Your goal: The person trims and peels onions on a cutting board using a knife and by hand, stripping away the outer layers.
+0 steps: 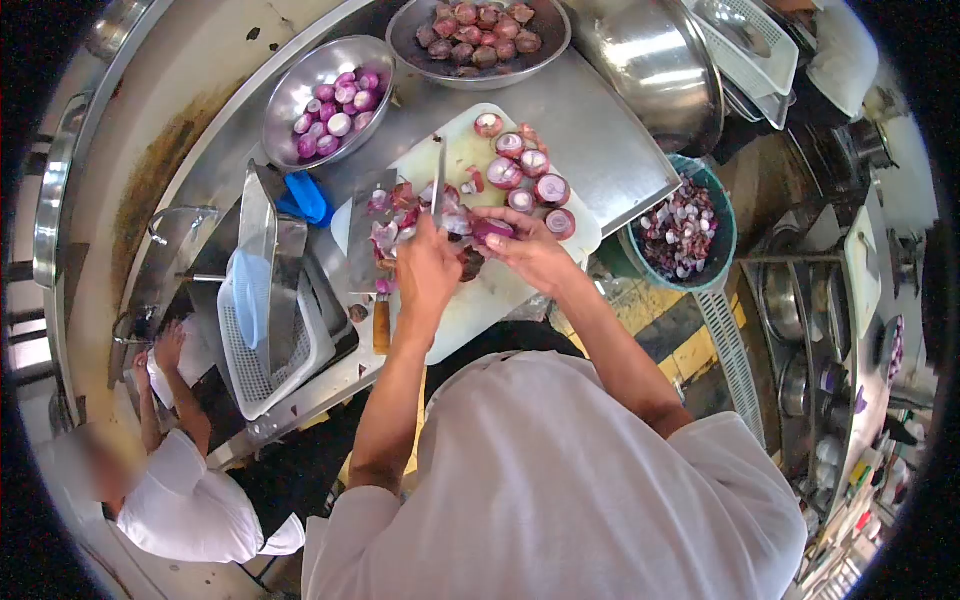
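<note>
My left hand is wrapped round a small knife, its blade pointing up and away from me. In the fingers of my right hand is a purple onion, held beside the knife hand. Both hands are over a white cutting board. Several red onions with cut ends sit on the board's right side. Loose onion skins lie to the left, partly over a cleaver whose wooden handle points towards me.
Peeled onions fill a steel bowl; unpeeled ones are in a larger bowl. A green bucket of onion scraps stands at right, below a big steel pot. At left are a white basket, a blue object and a co-worker.
</note>
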The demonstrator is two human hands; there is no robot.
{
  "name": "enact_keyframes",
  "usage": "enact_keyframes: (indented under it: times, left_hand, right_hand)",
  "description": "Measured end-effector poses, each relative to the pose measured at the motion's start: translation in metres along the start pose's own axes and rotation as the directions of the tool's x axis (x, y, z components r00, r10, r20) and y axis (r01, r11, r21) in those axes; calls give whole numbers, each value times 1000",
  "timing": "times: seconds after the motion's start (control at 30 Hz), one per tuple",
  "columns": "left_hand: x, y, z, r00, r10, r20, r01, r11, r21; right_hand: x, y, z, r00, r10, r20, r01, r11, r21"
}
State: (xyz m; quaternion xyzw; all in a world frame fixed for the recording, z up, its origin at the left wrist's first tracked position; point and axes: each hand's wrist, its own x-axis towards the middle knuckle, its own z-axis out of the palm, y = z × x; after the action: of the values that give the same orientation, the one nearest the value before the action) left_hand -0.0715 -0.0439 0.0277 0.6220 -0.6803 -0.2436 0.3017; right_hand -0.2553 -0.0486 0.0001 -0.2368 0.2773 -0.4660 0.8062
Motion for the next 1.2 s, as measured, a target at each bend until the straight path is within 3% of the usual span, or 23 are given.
enact_keyframes:
  times: [0.07,0.2,0.27,0.4,0.47,0.5,0.57,0.63,0.7,0.77,0.9,0.97,1.0,1.07,1.2]
  left_hand:
    - [7,-30,4,1000,-3,-10,4,996,89]
    - [7,-18,-10,996,-43,79,37,996,76]
    - [2,0,-16,997,-50,60,56,993,-107]
    - [-4,36,-27,988,-68,140,103,960,-261]
    - [-2,40,-28,933,-171,316,277,902,-330]
    - [-1,33,-25,934,-170,314,276,902,-332]
    - [1,10,-18,995,72,65,-71,997,-22]
    - [1,7,-16,998,15,57,-10,997,-83]
    - [-1,12,-18,998,-46,50,53,989,-139]
    - [-3,32,-25,979,-142,145,178,943,-279]
    - [-3,31,-23,980,-69,185,129,934,-334]
    - [-3,21,-15,988,57,143,-18,966,-256]
    - [-4,22,-15,988,55,141,-17,967,-255]
    - [-2,26,-15,981,-104,166,143,959,-246]
    - [4,20,-16,997,-4,76,19,981,-193]
  right_hand:
    - [-1,-1,-1,1000,0,21,-1,1000,26]
    - [-1,0,-3,1000,8,-7,-8,1000,29]
    - [0,1,-1,1000,-1,-17,2,998,64]
    - [1,1,-1,999,21,34,-25,992,123]
    - [1,2,-4,998,19,61,-25,993,112]
    - [0,1,-6,995,36,95,-43,996,75]
    - [-1,2,-9,990,53,127,-58,998,38]
    - [-2,5,-11,970,102,219,-136,980,146]
    - [-2,6,-11,979,96,181,-121,984,132]
    - [-2,6,-9,986,89,143,-106,987,118]
    - [-3,2,-5,997,67,46,-72,991,116]
    - [-2,3,-5,997,63,36,-66,994,92]
    - [-2,4,-5,997,72,22,-73,996,60]
    - [-1,4,-8,997,76,5,-76,997,26]
    - [-5,1,-9,993,112,37,-110,993,-34]
